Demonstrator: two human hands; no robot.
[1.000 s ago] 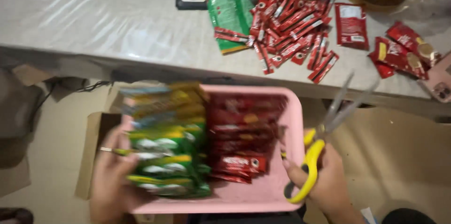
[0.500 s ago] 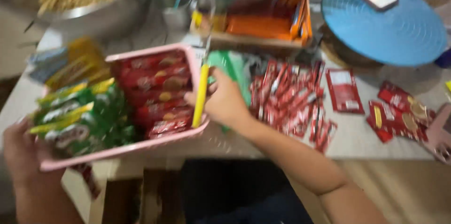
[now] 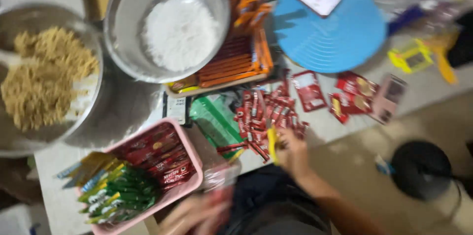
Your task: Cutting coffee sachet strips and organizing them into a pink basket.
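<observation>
Scissors (image 3: 272, 145) in right hand (image 3: 294, 153) | table edge (image 3: 340, 134) | left hand (image 3: 197, 213) beside pink tray (image 3: 194, 158)

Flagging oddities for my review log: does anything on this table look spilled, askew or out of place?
Nothing looks spilled. The pink tray sits askew, hanging over the table's near edge by the blurred left hand. Red sachets lie loosely heaped beside the right hand, which holds something yellow.

Steel bowl of white powder (image 3: 180, 30), blue round lid (image 3: 335, 33), green packet (image 3: 214, 119)
</observation>
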